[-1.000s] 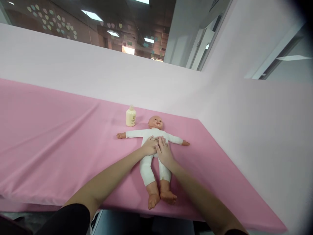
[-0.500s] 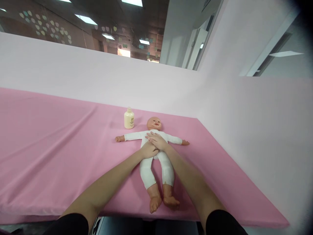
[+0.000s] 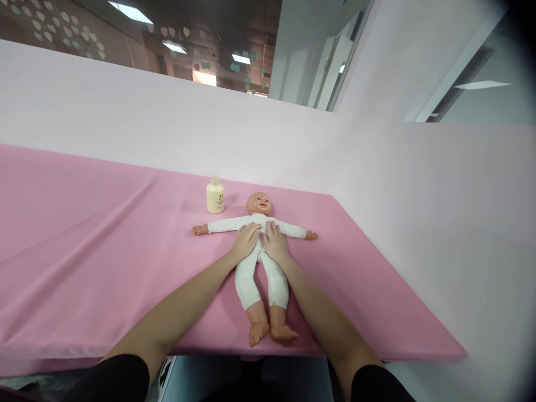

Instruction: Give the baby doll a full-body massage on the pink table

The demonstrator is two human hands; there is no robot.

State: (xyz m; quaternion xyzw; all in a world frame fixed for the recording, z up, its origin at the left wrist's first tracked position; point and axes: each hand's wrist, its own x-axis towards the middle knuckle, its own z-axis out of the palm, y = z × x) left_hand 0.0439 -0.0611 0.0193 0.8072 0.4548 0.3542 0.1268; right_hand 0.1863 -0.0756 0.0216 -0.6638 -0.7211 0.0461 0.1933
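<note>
Item: one baby doll, white soft body and sleeves with flesh-toned head, hands and feet. It lies on its back on the right part of your pink-covered bench, head to the far side, feet by the near edge, arms spread left and right.

Item: your left hand. Laid palm down on the left side of the doll's torso; grip opened out flat, fingers extended, clasping nothing.

Item: your right hand. Laid likewise on the right side of the torso, grip flat and unclosed, fingers pointing far; a strip of white torso shows between your two hands.

Item: one cream-coloured bottle with a narrow top. Stands upright on the far part of the bench, left of the doll's head and apart from it. Dark printing on its front, in several lines; too small for you to read.

Item: one white wall along the bench's far edge, with a window above; pastel heart-shaped decals at its left.

Item: your black sleeves, ending around the elbows.
</note>
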